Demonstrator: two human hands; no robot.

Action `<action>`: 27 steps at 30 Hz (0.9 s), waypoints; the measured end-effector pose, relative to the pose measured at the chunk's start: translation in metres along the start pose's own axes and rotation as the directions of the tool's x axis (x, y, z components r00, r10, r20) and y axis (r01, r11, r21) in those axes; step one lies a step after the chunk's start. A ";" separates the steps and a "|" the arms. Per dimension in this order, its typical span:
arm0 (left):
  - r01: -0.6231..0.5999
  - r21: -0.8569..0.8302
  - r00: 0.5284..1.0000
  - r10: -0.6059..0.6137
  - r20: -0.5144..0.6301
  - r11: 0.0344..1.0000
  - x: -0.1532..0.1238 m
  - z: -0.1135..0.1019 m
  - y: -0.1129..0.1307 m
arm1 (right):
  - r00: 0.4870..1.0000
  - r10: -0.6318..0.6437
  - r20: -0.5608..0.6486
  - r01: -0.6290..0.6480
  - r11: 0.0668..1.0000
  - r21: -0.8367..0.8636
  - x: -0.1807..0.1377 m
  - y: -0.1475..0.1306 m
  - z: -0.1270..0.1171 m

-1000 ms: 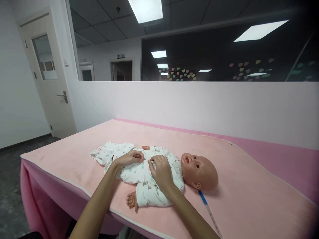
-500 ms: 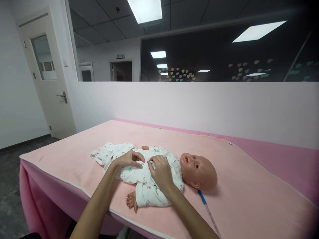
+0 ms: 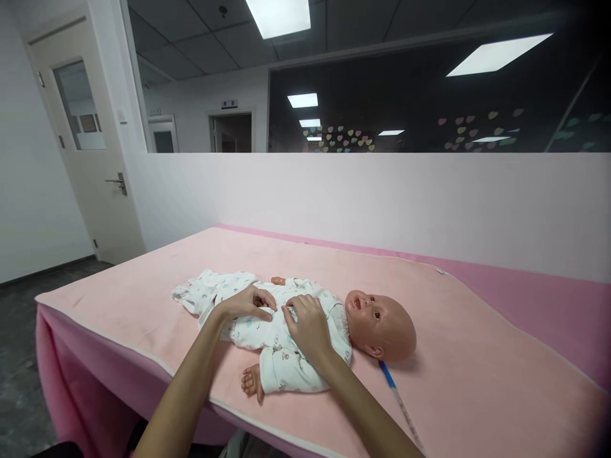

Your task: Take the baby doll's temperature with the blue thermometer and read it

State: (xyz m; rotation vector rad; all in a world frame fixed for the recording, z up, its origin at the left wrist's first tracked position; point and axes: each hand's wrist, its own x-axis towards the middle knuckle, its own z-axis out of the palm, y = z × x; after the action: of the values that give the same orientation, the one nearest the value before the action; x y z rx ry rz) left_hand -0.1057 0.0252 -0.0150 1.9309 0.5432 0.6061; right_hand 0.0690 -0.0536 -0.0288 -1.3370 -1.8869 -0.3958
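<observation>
A bald baby doll [image 3: 386,326] lies on its back, head to the right, dressed in white printed baby clothes [image 3: 248,334]. Over the middle of its body, my left hand [image 3: 249,303] has its thumb and bent fingers on the cloth. Just to the right, my right hand [image 3: 309,323] lies across the chest, its fingers curled onto the same clothes near the thumb. A small gap separates the two sets of fingertips, and the cloth under them is partly hidden. One doll hand [image 3: 252,381] sticks out of the near sleeve.
A pink padded cover [image 3: 458,356] spreads over the table beneath the doll. From under the doll's head, a blue-ended tape strip [image 3: 389,376] runs towards the front edge. Behind stands a white wall [image 3: 382,203] with a window above it; a door [image 3: 90,165] is at the left.
The camera view has shifted very slightly. Both hands and the doll hold the same positions.
</observation>
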 end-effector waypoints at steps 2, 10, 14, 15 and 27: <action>-0.002 -0.003 1.000 0.002 0.004 1.000 0.000 0.000 0.001 | 1.000 -0.005 -0.001 0.005 1.000 -0.003 0.000 0.000 0.000; 0.016 -0.031 1.000 -0.016 -0.004 0.999 -0.001 0.003 0.005 | 1.000 -0.011 -0.018 0.011 1.000 -0.026 0.000 -0.001 -0.001; 0.052 -0.046 0.998 -0.053 -0.026 0.998 -0.002 0.004 0.005 | 1.000 -0.008 -0.022 0.008 1.000 -0.026 0.000 -0.001 -0.001; 0.060 -0.046 0.997 -0.062 -0.035 0.997 -0.002 0.004 0.005 | 1.000 -0.003 -0.020 0.003 1.000 -0.022 -0.001 0.000 -0.001; 0.071 -0.040 0.992 -0.075 -0.103 0.997 0.000 0.005 0.004 | 0.977 0.113 -0.178 -0.097 0.991 0.096 0.002 -0.008 -0.040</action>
State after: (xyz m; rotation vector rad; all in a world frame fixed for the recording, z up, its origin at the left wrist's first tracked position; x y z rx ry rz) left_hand -0.1021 0.0196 -0.0132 1.8442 0.6619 0.6687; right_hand 0.0781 -0.0811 0.0006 -1.2902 -1.6559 -0.3658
